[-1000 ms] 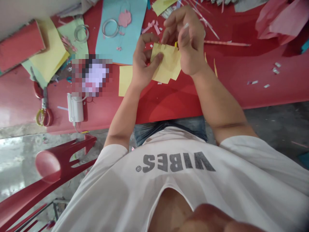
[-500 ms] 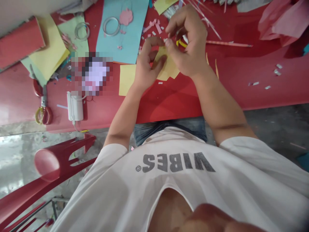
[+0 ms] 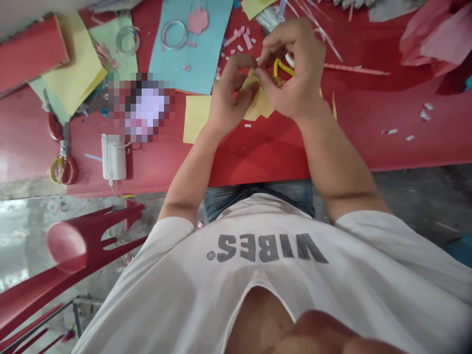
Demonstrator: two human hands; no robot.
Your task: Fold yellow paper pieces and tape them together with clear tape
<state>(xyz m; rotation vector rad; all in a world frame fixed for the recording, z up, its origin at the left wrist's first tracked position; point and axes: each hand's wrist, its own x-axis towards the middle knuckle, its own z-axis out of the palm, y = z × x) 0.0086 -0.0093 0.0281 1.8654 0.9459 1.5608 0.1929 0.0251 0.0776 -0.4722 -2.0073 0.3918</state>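
Observation:
My left hand [image 3: 232, 93] is closed with fingertips pinched on a small yellow paper piece [image 3: 251, 78]. Against it, the fingertips of my right hand [image 3: 295, 73] are pinched together; what they hold, if anything, is too small to tell. Below both hands lies cut yellow paper [image 3: 260, 105] with a jagged lower edge. Yellow scissor handles [image 3: 283, 67] show partly behind my right hand. Beside my left wrist is a flat yellow sheet [image 3: 196, 118] on the red table [image 3: 258, 157].
A blue sheet [image 3: 188, 59] bears a tape roll [image 3: 174, 34] and a pink paper flower [image 3: 198, 20]. Scissors [image 3: 63, 147], a white power bank [image 3: 114, 157] and a blurred-out device [image 3: 149, 110] lie left. Pink crumpled paper [image 3: 438, 37] is at right. A red chair [image 3: 66, 246] stands lower left.
My left fingertips now pinch a yellow paper piece that sticks up between the hands. My right hand has shifted slightly right and down. The view has moved a little.

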